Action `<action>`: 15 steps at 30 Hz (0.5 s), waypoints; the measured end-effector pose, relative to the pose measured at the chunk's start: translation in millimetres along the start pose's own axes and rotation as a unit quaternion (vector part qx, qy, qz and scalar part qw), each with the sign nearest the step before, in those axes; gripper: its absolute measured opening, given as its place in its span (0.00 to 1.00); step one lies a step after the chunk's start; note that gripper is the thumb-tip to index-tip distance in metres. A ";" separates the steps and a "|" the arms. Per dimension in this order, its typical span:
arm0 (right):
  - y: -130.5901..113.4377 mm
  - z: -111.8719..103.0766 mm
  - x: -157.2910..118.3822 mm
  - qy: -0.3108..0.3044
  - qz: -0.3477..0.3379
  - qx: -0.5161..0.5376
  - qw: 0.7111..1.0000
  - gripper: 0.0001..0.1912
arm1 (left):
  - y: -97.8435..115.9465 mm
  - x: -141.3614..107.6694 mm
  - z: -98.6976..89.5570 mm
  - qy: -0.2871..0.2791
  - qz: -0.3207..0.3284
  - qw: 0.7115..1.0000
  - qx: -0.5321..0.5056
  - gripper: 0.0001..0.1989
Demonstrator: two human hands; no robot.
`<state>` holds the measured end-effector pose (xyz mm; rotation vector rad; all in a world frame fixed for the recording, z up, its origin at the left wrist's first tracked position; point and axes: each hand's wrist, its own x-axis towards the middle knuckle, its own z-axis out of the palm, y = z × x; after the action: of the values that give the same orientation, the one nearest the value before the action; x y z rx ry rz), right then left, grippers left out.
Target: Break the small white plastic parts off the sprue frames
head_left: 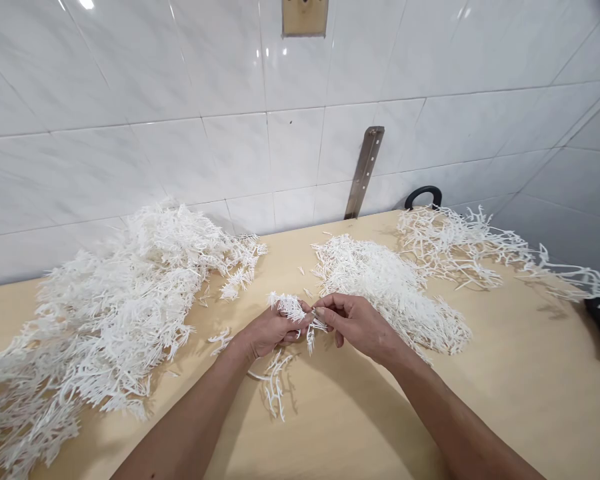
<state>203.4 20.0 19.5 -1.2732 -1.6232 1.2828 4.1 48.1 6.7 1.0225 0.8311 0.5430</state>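
Bright, even light; small glare spots on tiled wall [240, 157]; soft shadows on table [515, 380]; edges stretched.

Pale wood-toned tabletop [340, 427], set against a wall of glossy white veined tiles [235, 157]. Left hand [276, 325], curled around a white, finely bristled, branching sprig [287, 307]. Right hand [353, 323], thumb and forefinger brought to the left fingertips; contents of the pinch too small to tell. Beneath the left hand: one thin white forked strand [276, 383], lying flat. To the left: a large, tangled white heap of bristly sprigs [125, 307]. Right of centre: a smaller, denser white mound [385, 287]. Beyond: loose white open-branched stems [455, 247], beside a curved black handle [423, 192]. Against the wall: a slotted grey metal strip [364, 173], tilted.
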 end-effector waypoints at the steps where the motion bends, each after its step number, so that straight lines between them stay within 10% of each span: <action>1: 0.3 0.2 0.0 0.006 0.001 -0.002 1.000 0.18 | 0.8 -0.3 0.4 -0.001 -0.003 1.000 0.005 0.25; 15: 7.5 -4.4 -1.3 -0.011 -0.013 -0.004 1.000 0.18 | 7.4 -5.4 3.0 -0.008 -0.020 0.999 0.043 0.25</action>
<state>209.8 20.2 13.5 -1.2429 -1.6576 1.2803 3.2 45.9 16.0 1.0850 0.8650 0.4669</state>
